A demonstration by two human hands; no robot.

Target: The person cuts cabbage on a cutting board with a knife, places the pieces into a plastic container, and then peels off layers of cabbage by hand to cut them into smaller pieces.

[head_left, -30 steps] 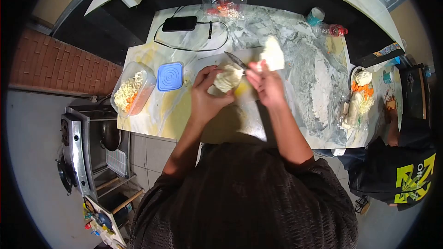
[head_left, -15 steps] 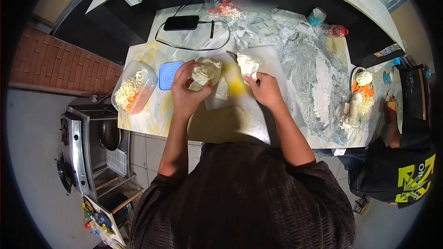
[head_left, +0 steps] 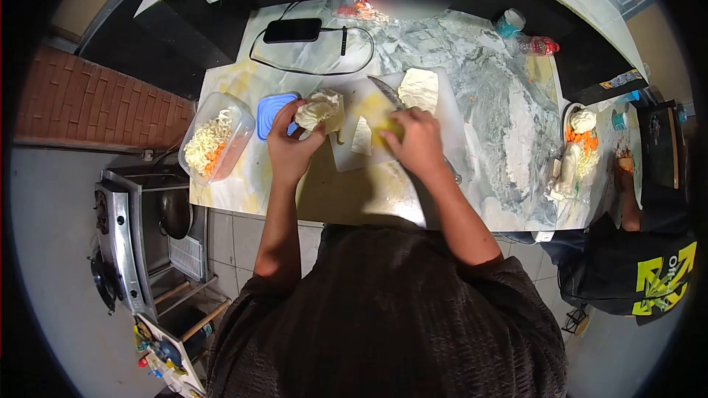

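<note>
Your left hand is curled around a cabbage chunk. The fingers are wrapped over its near side and lift it just off the left edge of the white cutting board, at about 9 o'clock from the board's middle. The chunk sits partly over the blue lid, which lies flat on the marble table just beside the board.

Your right hand rests on the board with its fingers closed tight on a knife. The handle is hidden under the hand, and the blade points away from you toward 11 o'clock. A second cabbage piece lies cut face up at 12 o'clock from that hand, just past the blade tip. A small pale leaf scrap lies on the board between your two hands.

At 9 o'clock from the lid stands a clear tub holding shredded cabbage and carrot. At the table's far side, toward 11 o'clock, a phone lies with its cable looped beside it. A plastic bottle lies on its side toward 1 o'clock.

At 3 o'clock, well apart from you, a co-worker in a dark shirt stands by a heap of vegetables.
</note>
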